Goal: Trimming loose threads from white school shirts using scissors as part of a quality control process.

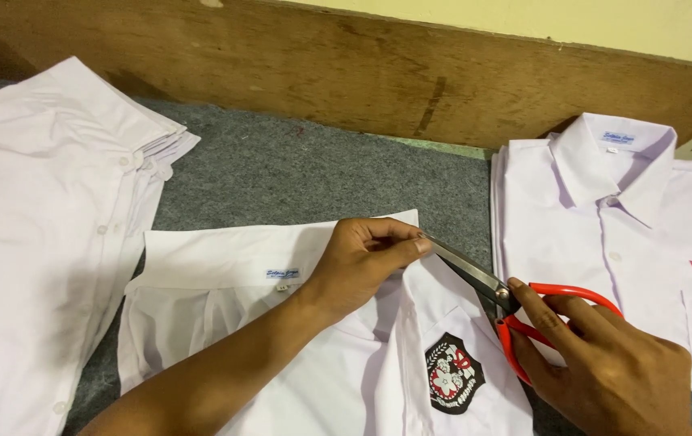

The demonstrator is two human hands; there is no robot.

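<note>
A grey felt table (281,169) runs back to a wooden board (362,73) at twelve o'clock; bare felt lies open between the shirts. Three lots of white shirts: a stack (39,226) at nine o'clock, a folded shirt (604,210) at three o'clock with a red stripe and a crest, and the middle shirt (225,315) at six o'clock, with a small white collar label and one dark crest badge (452,374). The left hand (362,262) pinches its collar edge. The right hand (604,363) grips red-handled scissors (507,303), blades touching the pinched edge.
</note>
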